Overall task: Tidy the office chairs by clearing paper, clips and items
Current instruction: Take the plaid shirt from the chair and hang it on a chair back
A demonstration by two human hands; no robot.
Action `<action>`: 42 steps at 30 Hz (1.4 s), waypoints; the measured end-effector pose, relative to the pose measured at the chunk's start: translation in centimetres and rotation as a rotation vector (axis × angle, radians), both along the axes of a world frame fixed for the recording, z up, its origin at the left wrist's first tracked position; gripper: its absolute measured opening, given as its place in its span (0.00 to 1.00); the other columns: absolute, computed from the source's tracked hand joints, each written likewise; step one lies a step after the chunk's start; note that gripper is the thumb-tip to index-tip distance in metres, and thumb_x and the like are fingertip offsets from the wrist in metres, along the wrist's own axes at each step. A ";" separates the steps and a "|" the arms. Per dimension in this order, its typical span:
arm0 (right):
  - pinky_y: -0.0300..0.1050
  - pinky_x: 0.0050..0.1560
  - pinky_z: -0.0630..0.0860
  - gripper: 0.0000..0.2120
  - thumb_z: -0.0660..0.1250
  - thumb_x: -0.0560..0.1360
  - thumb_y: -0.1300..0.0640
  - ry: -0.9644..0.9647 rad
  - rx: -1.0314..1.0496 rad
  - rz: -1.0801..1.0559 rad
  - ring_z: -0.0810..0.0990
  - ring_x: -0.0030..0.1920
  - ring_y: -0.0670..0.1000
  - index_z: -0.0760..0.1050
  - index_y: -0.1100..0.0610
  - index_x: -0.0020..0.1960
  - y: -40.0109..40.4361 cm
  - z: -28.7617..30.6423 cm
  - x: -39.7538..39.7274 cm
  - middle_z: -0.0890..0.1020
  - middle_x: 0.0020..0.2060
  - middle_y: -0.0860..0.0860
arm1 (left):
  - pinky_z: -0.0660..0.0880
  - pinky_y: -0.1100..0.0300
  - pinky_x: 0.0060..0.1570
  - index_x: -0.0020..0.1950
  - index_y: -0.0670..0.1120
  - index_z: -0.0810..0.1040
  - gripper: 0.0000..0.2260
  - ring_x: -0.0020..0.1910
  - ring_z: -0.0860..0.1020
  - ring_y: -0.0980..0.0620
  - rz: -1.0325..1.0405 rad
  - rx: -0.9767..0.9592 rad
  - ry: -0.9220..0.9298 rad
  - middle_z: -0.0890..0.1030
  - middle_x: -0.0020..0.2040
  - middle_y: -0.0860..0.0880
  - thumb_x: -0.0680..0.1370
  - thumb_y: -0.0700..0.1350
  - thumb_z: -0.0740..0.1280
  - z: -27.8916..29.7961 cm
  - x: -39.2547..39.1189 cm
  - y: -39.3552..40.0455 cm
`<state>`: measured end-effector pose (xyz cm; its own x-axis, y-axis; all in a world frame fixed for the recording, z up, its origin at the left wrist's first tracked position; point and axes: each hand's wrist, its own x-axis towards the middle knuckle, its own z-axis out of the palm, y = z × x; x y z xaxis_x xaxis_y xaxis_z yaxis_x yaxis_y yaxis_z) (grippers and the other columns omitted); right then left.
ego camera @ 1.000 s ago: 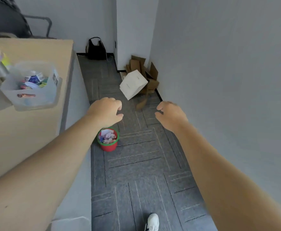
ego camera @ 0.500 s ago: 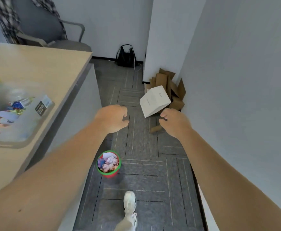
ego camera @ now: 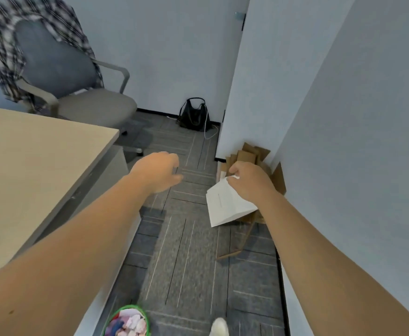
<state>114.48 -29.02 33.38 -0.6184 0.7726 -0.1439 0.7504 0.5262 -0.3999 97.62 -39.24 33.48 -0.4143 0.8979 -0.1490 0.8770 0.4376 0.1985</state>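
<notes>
A grey office chair (ego camera: 96, 107) stands at the far left behind the desk, with a plaid shirt (ego camera: 2, 47) draped over its backrest; its seat looks bare. My left hand (ego camera: 157, 174) reaches forward in mid-air, fingers loosely curled, holding nothing. Over by the wall, my right hand (ego camera: 249, 184) is stretched out with loosely curled fingers. It overlaps the top corner of a white box (ego camera: 225, 207) that leans on the floor against cardboard; I see no grip on it. A bucket with a green rim (ego camera: 128, 321), filled with crumpled scraps, sits at the bottom edge.
A beige desk (ego camera: 40, 166) fills the left side. A black bag (ego camera: 193, 115) with a white cable rests against the far wall. Flattened cardboard (ego camera: 252, 154) is piled in the corner. White walls close in on the right. My white shoe (ego camera: 219, 327) is on the grey carpet.
I have walked forward: the chair, bag and white box have come closer, and the bucket and the desk's plastic bin slid down and out of view. My right hand now overlaps the box.
</notes>
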 end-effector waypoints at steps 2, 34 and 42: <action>0.51 0.61 0.72 0.16 0.58 0.79 0.59 0.007 0.006 0.053 0.74 0.62 0.56 0.70 0.59 0.65 4.4 -0.7 -2.8 0.76 0.63 0.56 | 0.73 0.50 0.59 0.64 0.43 0.70 0.18 0.59 0.74 0.44 0.050 -0.003 -0.004 0.75 0.63 0.43 0.78 0.50 0.61 -0.5 -2.2 3.3; 0.48 0.65 0.69 0.21 0.58 0.79 0.57 -0.044 -0.018 0.365 0.71 0.66 0.55 0.64 0.59 0.71 50.4 -0.2 -55.7 0.72 0.67 0.57 | 0.69 0.50 0.60 0.66 0.41 0.67 0.19 0.63 0.71 0.41 0.380 -0.062 -0.060 0.73 0.64 0.40 0.78 0.48 0.60 0.0 -51.1 44.4; 0.46 0.66 0.68 0.21 0.58 0.80 0.56 -0.069 -0.052 0.552 0.70 0.68 0.55 0.64 0.59 0.71 58.2 -2.6 -72.3 0.71 0.69 0.55 | 0.68 0.51 0.64 0.69 0.44 0.66 0.21 0.66 0.70 0.42 0.569 -0.103 -0.083 0.71 0.67 0.42 0.78 0.49 0.61 -2.2 -65.2 50.2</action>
